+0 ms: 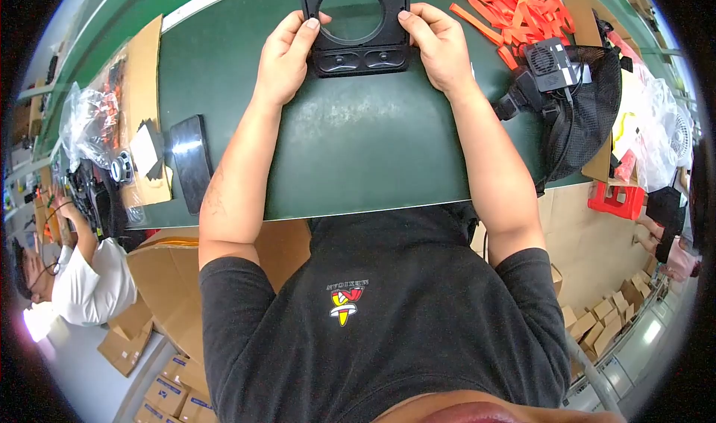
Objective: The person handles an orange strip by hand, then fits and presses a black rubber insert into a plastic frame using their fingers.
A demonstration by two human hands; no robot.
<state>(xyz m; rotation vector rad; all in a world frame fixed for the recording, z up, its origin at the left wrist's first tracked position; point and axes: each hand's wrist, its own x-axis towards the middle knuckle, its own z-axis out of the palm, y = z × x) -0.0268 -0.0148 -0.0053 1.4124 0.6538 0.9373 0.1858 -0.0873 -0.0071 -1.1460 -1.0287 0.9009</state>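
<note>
Both of my hands hold a black speaker front panel (361, 62) above the far part of the green table. It has a large round opening, a small round hole in one corner and two oval recesses along the edge nearest me. My left hand (286, 56) grips its left side, thumb on the front face. On the opposite side my right hand (444, 51) grips it the same way. The fingers behind the panel are mostly hidden. Through the round opening, the green tabletop (358, 147) shows.
Orange straps (514, 9) lie in a heap at the far right. Nearer are a black device with a round grille (550, 63) and a black mesh bag (593, 117). A dark flat panel (189, 162) and cardboard (149, 87) lie left. Another person (93, 281) sits beyond.
</note>
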